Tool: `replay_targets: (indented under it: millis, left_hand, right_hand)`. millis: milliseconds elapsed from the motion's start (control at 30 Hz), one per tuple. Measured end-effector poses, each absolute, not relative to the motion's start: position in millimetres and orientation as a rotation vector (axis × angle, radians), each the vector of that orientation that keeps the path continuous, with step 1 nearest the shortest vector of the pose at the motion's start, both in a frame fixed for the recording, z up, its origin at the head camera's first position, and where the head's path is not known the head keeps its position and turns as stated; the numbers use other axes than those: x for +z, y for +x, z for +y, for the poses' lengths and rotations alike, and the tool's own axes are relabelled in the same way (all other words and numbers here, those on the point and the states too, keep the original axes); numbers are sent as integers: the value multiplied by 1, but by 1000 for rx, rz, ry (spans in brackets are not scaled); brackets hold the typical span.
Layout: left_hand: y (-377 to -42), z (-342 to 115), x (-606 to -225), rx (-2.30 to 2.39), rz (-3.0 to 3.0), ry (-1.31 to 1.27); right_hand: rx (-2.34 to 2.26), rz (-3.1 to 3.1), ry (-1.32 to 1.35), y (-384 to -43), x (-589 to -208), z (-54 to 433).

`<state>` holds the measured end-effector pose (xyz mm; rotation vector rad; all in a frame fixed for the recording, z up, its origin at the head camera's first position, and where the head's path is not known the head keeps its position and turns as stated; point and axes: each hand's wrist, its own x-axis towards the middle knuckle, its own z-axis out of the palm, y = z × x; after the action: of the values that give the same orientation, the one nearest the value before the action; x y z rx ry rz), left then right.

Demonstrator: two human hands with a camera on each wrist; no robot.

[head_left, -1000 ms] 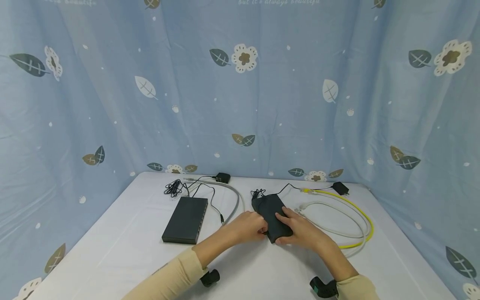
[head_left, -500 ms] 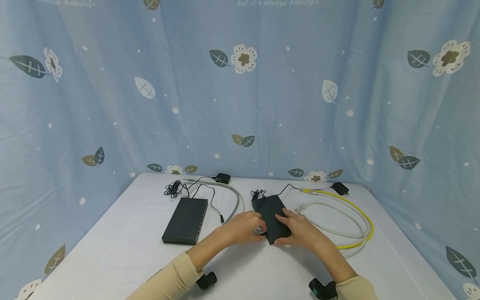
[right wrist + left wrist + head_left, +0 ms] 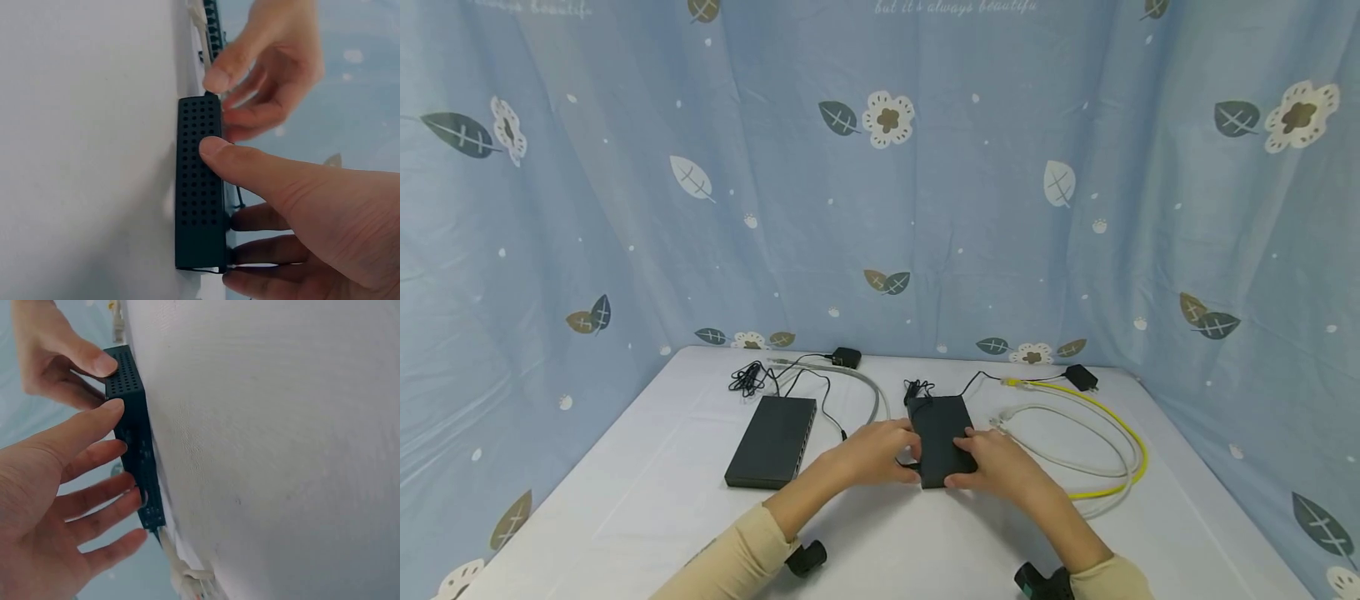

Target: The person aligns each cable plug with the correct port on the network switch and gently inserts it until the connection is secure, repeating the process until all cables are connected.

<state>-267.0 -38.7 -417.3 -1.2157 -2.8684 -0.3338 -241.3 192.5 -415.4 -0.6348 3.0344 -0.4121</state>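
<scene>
A black network switch (image 3: 942, 437) lies on the white table between both hands, its vented end (image 3: 199, 187) towards me. My right hand (image 3: 1003, 467) grips it at the near right, thumb on the vented end and fingers over the top. My left hand (image 3: 874, 454) is at its left side, where the ports (image 3: 142, 462) are. Its fingers are loosely extended, fingertips right at the port face and thumb by the near corner. A short bit of black cable (image 3: 908, 465) shows between left thumb and fingers, running to the switch's side.
A second black network switch (image 3: 772, 442) lies to the left. Behind it are a grey cable (image 3: 868, 385), a bundled black cord (image 3: 747, 379) and a power adapter (image 3: 846, 357). At right lie a yellow cable (image 3: 1138, 442), a white cable (image 3: 1075, 414) and another adapter (image 3: 1081, 377).
The switch between the hands has turned straighter, its near end swinging left. My left hand has shifted slightly left, its curled fingers loosening. The right hand moved left along with the switch.
</scene>
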Motion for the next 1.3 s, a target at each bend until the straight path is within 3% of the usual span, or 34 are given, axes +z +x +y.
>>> replay_targets:
  millis: [1300]
  left_hand:
    - [-268, -59, -408, -408, -2976, -1223]
  right_hand:
    - [-164, 3353, -586, -227, -416, 129]
